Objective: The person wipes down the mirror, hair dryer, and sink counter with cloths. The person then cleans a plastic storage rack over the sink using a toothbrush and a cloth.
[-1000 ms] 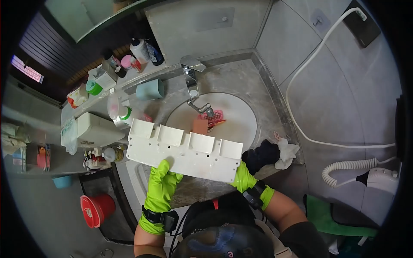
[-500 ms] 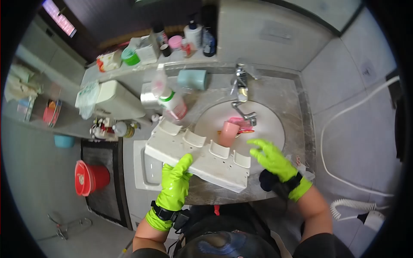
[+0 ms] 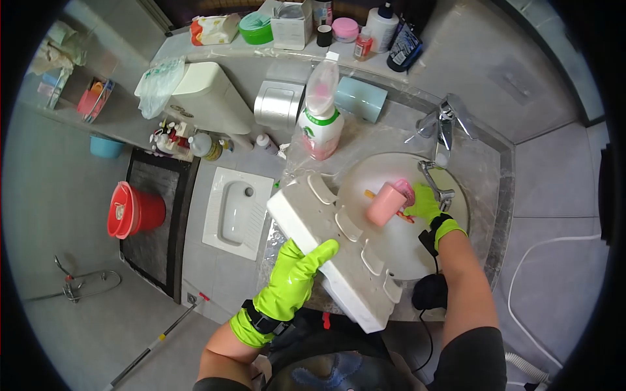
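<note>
Over the near left edge of the tabletop (image 3: 489, 195), beside the round basin (image 3: 411, 257), there is the white rack (image 3: 350, 260). It is slanted, with its four curved holders turned to the basin side. The left hand (image 3: 287, 283), in a bright green glove, holds it by the long outer edge. The thumb is lying on the upper face and the other fingers go under, so they are mostly hidden, but the grip is closed on the rack. If the rack also touches the tabletop, I cannot tell.

The right hand (image 3: 425, 207), in the same kind of glove, is inside the basin, below the spout of the metal faucet (image 3: 445, 130). Its fingers are partly bent and reach the pink mesh item (image 3: 405, 191); how far they are open, or whether they grip it, cannot be seen well. Just beside it is the pink cup (image 3: 385, 204), lying tilted.

Behind the basin, on the tabletop, stands the pump-less bottle (image 3: 321, 127) with pink liquid, and near it the pale blue cup (image 3: 360, 99) lies on its side.
</note>
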Tool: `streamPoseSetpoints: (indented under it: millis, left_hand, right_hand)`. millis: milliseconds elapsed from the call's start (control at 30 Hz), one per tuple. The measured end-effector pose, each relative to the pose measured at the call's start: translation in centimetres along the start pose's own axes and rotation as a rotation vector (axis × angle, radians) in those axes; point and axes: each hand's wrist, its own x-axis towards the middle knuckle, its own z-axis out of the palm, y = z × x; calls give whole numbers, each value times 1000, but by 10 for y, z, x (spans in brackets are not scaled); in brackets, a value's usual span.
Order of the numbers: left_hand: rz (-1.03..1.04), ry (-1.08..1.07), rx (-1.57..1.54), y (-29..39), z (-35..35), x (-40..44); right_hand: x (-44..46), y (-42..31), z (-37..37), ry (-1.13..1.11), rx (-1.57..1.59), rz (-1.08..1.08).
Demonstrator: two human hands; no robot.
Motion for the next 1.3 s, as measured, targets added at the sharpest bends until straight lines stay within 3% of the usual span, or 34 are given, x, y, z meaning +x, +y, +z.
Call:
streamPoseSetpoints:
  millis: [33,133,200,267,333,400,467,567,667,700,800,900,1000,1133,1233,1300]
  left_hand:
    - [-1,-16,10,0,0,0]
    - [-46,-58,12,-4,6,1]
    - [-37,-110,49,-10,5,3]
    - [-34,-149,54,-13,8,5]
    - [-92,-149,103,-11,12,9]
    - [-161,-119,165,-10,14,12]
    - [-235,-58,242,-11,15,15]
    - [-220,-94,251,-8,17,18]
    - [-250,-106,253,-12,14,24]
    - [-260,-95,264,-12,14,25]
    - [-279,-88,283,-11,16,27]
    - [-307,-95,295,-11,11,28]
    - [-296,-33,224,-10,13,26]
    - [-275,-82,287,-14,0,26]
    - [-377,45,350,-1,8,18]
    - [-294,-30,260,-7,2,14]
  right_hand:
    - [5,31,19,52,-104,-76]
    - [0,40,17,-4,-59,113]
    - [-28,40,25,114,311,153]
    - [-76,-37,-23,145,704,121]
    - [-107,-98,-48,215,609,-7]
    - [-123,-150,-79,16,720,-245]
    - [-131,-177,-76,-43,854,-396]
    - [-128,-199,-47,-157,1096,-524]
    - [-124,-208,-51,-128,736,-504]
    - [-106,-193,-40,284,220,-986]
    - [-116,-206,-56,21,585,-652]
    - [-63,-203,-32,50,295,-516]
    - [-42,-201,-36,175,39,-633]
    - [-60,-190,-54,121,293,-452]
    - [-75,-150,-54,105,235,-354]
    - [-83,-131,-41,127,271,-351]
